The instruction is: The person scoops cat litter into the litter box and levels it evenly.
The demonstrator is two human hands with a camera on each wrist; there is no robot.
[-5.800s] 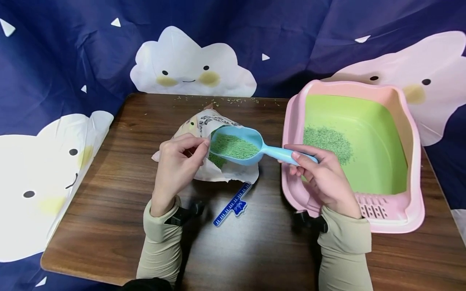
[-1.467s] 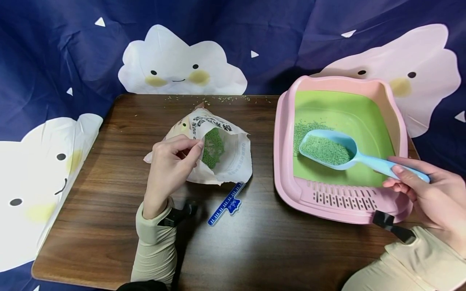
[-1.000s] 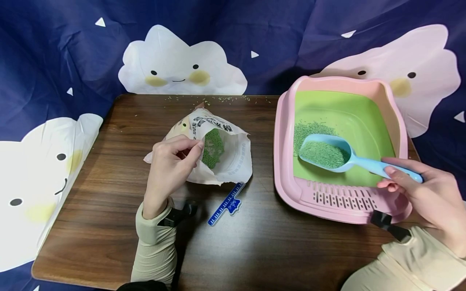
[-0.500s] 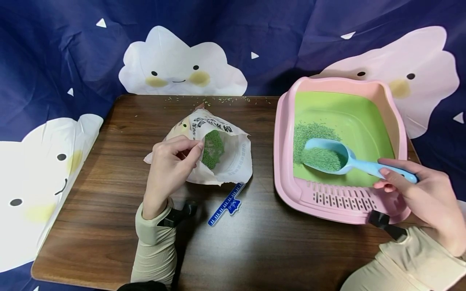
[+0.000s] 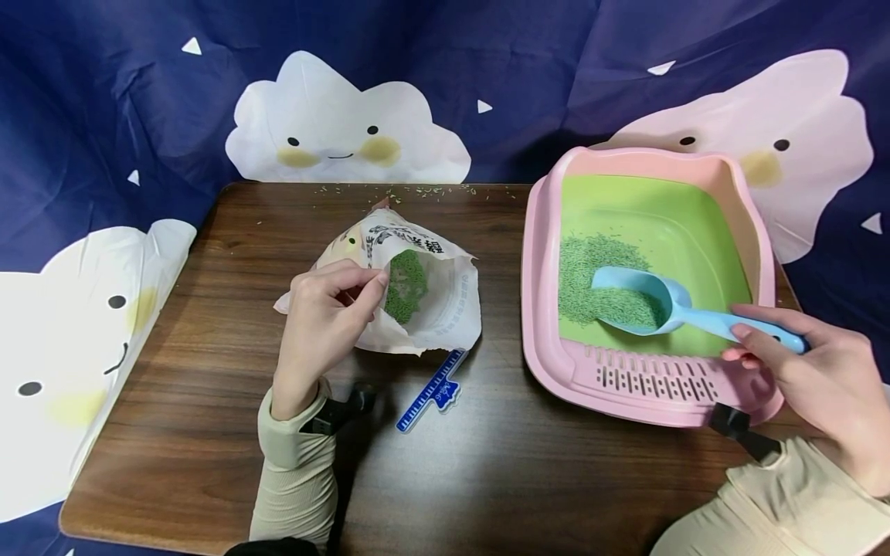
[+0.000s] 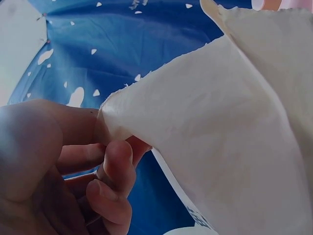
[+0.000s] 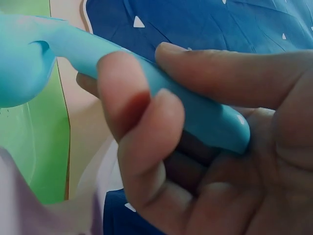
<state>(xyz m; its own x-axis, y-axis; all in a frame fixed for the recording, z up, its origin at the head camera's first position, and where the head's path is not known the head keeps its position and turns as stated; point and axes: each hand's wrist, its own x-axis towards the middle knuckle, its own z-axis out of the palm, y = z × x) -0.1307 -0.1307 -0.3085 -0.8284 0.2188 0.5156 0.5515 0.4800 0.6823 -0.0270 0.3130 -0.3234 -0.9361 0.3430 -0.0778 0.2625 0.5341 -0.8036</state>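
My left hand (image 5: pixel 327 324) pinches the torn edge of a white litter bag (image 5: pixel 452 309) between thumb and forefinger, holding its mouth spread. Green pellets (image 5: pixel 405 287) show inside the bag. In the left wrist view the bag's paper (image 6: pixel 205 112) stretches away from my fingertips. My right hand (image 5: pixel 820 371) grips the handle of a light-blue scoop (image 5: pixel 702 318), its fingers curled round the handle in the right wrist view. The scoop's bowl, with pellets in it, tilts low over the green floor of a pink litter box (image 5: pixel 540 309). Loose pellets (image 5: pixel 598 259) lie spread at its left side.
A blue bag clip (image 5: pixel 433 392) with a piano-key pattern lies on the wooden table (image 5: pixel 487 479) below the bag. Stray pellets (image 5: pixel 431 190) are scattered along the table's back edge. A navy curtain (image 5: pixel 542 46) with white clouds hangs behind.
The scoop has moved from the bag to over the litter box and tipped leftward. Pellets have slid out of it, and the patch in the box has grown. My left hand still holds the bag.
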